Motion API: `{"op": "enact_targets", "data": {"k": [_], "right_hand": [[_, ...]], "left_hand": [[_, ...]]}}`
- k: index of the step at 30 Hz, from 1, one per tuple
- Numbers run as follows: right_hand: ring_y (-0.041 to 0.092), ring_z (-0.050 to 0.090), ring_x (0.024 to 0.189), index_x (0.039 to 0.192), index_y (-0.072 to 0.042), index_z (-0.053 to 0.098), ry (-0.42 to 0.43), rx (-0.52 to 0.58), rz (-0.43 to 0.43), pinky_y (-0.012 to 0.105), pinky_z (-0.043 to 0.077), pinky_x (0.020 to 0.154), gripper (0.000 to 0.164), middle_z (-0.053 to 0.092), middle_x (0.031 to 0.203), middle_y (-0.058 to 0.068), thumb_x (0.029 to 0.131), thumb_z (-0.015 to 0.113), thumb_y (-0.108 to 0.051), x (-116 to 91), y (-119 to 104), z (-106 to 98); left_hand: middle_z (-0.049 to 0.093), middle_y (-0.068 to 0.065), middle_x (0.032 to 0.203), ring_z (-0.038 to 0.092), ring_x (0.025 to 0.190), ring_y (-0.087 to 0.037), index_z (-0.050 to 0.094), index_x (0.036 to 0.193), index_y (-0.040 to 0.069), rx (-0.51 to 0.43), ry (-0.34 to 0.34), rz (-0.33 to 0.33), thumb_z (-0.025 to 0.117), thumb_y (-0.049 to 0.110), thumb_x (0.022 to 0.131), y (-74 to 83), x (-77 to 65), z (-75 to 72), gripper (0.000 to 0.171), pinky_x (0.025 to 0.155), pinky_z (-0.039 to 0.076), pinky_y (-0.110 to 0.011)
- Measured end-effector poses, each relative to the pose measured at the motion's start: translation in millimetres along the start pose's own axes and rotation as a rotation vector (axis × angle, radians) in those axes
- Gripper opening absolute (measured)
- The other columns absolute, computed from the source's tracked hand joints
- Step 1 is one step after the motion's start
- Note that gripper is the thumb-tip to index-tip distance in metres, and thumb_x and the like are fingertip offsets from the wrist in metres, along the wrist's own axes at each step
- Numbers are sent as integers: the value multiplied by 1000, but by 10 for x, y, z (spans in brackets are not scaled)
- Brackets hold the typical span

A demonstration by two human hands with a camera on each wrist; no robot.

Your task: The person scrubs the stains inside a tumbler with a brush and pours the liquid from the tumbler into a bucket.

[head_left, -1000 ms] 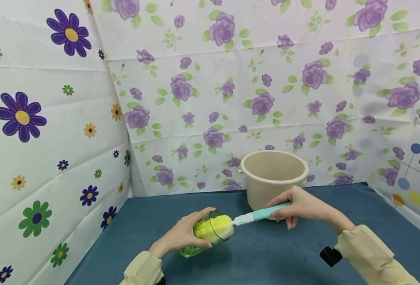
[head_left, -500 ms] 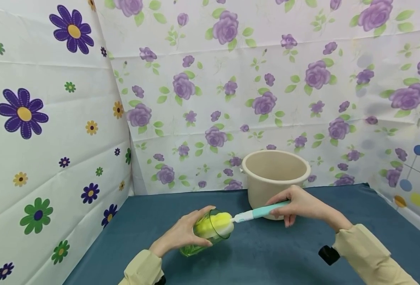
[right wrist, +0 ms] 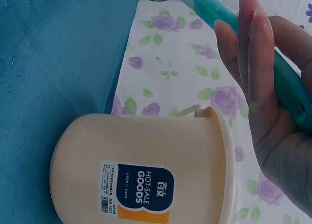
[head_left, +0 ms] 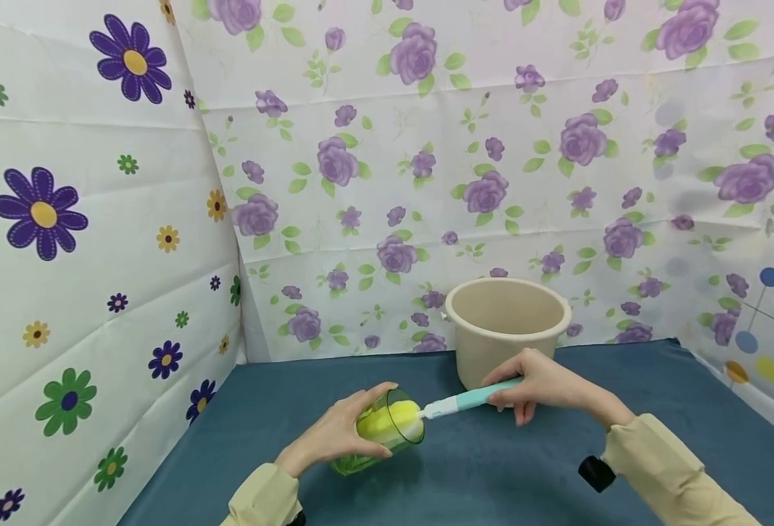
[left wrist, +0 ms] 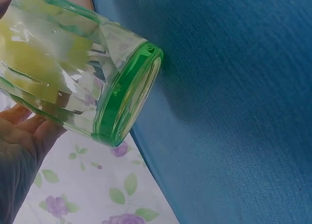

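Note:
My left hand [head_left: 334, 432] grips a clear green drinking glass [left wrist: 83, 68], which is tilted with its mouth toward the right. Its thick green base faces down and left in the head view. Inside the glass sits the yellow and white sponge head [head_left: 390, 422] of a bottle brush. My right hand [head_left: 534, 381] pinches the brush's turquoise handle [head_left: 482, 395] between thumb and fingers. In the right wrist view the handle [right wrist: 287, 82] runs across the palm, and the glass rim shows at the top edge.
A beige bucket [head_left: 508, 332] stands behind the right hand, its side label [right wrist: 139, 192] visible in the right wrist view. A dark blue cloth [head_left: 262, 394] covers the table. Flower-patterned sheets [head_left: 361, 219] rise at the back and left.
My right hand has moved left and slightly down, pushing the brush head deeper into the glass. The left hand and the glass stay nearly where they were.

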State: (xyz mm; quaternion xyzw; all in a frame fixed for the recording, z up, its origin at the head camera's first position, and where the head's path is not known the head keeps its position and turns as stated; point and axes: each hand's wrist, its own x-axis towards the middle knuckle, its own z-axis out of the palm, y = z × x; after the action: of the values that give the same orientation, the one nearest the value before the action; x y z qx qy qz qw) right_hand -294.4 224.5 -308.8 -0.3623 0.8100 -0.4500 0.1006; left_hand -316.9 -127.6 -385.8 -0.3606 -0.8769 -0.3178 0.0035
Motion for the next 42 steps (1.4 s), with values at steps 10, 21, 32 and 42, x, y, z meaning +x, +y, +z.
{"op": "enact_targets", "data": {"k": [10,21,32,42], "right_hand": [[26,60,50,112,2,62,-21,42,20,43,47,46,30,64,75,11,86,64,-13,-13,8,48],[25,60,50,112,3,62,-32,40,-2,43,47,45,31,65,75,12,86,63,-15,7,13,79],[25,60,49,110,3,62,3,25,-36,45,46,45,31,64,74,11,85,64,-14,-9,-20,42],[25,60,49,110,2,63,11,-5,-10,43,47,45,30,64,73,10,85,65,-14,21,2,55]], "left_hand": [[47,5,117,47,100,-16,24,139,45,13,-6,12,72,55,68,17,16,9,87,74,41,-42],[47,6,114,47,97,-16,23,139,45,15,-8,11,72,55,67,5,14,8,88,72,40,-40],[47,5,115,48,99,-17,23,139,46,9,-3,2,72,55,67,-4,9,7,87,71,41,-40],[46,5,119,47,103,-18,23,139,46,9,0,-2,71,56,67,-8,5,4,87,74,41,-44]]}}
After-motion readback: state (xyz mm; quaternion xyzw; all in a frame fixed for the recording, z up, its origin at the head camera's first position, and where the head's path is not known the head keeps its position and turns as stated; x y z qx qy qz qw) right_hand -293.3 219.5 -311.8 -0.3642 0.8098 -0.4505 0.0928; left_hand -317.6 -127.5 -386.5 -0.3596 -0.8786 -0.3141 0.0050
